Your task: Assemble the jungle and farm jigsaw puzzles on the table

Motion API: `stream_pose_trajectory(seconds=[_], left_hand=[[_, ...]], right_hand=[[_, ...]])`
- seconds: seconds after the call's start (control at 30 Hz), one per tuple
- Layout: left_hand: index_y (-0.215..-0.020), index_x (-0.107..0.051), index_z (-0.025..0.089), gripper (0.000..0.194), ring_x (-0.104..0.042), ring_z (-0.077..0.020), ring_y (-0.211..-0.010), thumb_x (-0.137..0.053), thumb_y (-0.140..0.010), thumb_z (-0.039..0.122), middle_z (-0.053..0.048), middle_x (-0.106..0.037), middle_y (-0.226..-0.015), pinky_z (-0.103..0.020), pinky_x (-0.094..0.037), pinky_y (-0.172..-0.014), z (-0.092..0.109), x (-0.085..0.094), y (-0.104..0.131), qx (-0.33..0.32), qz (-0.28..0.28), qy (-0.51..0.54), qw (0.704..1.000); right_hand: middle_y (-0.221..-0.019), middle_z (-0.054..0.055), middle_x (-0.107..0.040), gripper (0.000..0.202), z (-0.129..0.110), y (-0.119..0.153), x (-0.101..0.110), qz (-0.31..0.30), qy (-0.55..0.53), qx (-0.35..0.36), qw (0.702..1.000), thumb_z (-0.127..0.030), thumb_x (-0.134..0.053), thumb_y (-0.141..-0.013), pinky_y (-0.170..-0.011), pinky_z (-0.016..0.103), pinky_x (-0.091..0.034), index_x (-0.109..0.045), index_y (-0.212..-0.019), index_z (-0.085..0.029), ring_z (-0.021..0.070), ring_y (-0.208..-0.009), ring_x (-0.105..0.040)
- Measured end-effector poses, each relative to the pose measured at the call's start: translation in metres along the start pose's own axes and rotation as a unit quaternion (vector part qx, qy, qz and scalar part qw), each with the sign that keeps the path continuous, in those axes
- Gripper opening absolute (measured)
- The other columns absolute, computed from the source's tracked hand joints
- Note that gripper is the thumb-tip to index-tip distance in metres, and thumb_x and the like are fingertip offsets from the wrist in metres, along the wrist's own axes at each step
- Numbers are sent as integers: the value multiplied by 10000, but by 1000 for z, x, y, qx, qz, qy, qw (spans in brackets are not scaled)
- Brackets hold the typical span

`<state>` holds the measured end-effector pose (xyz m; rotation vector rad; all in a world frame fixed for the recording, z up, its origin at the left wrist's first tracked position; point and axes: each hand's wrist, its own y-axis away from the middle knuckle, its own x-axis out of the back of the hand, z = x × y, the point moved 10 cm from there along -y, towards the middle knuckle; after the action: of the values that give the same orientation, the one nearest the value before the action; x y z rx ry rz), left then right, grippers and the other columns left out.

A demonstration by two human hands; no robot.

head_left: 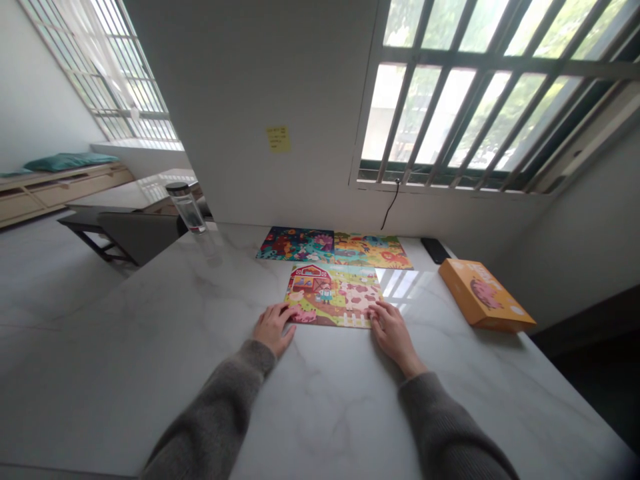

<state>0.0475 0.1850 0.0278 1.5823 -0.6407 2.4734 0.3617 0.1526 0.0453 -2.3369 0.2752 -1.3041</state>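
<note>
A farm picture puzzle (334, 293) with a red barn and a spotted cow lies flat on the marble table. My left hand (274, 327) rests at its lower left corner, fingers spread and touching the edge. At the lower right corner, my right hand (391, 333) touches the puzzle with its fingertips, fingers slightly bent and apart. Neither hand grips anything. Behind the farm puzzle lie a dark blue picture puzzle (296, 245) and, side by side with it, a yellow animal picture puzzle (373, 251).
An orange box (485, 297) sits on the marble table (320, 413) at the right, with a black phone (435, 251) behind it. A glass bottle (187, 208) stands at the back left edge. Behind the table is a wall with a yellow note (279, 139).
</note>
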Motion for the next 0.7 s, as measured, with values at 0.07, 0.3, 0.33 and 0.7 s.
stream_pose_trajectory(seconds=[0.07, 0.3, 0.33, 0.7], left_hand=[[-1241, -640, 247, 391, -502, -289, -1225, -604, -851, 248, -91, -574, -1320, -456, -422, -1075, 0, 1, 1, -7, 13, 6, 1000], [-1190, -667, 242, 366, -516, -280, -1192, -627, -827, 222, -79, -596, -1281, -451, -437, -1067, 1, 3, 0, -14, 34, 12, 999], [-1190, -669, 244, 363, -514, -281, -1192, -626, -829, 225, -79, -593, -1284, -455, -437, -1068, 1, 3, 0, -16, 33, 11, 999], [-1175, -677, 221, 348, -516, -296, -1184, -617, -832, 239, -101, -583, -1276, -489, -445, -1067, 0, 2, 0, -32, 27, 16, 999]], right_hand=[[-1255, 114, -615, 294, -1, 0, -2, -6, 9, 3, 1000, -288, -465, -960, -1034, 478, -477, -669, -1163, -228, 285, -1193, -549], [-1257, 124, -615, 298, -3, 1, -2, -4, 2, 12, 1000, -300, -473, -959, -1028, 482, -480, -677, -1160, -220, 288, -1183, -549], [-1249, 121, -619, 296, -4, 1, -2, -6, -1, 13, 1000, -300, -472, -961, -1025, 478, -483, -680, -1156, -223, 286, -1178, -552], [-1224, 123, -623, 294, -11, 5, -3, -20, 1, 25, 999, -289, -465, -966, -1012, 462, -494, -680, -1151, -211, 282, -1177, -549]])
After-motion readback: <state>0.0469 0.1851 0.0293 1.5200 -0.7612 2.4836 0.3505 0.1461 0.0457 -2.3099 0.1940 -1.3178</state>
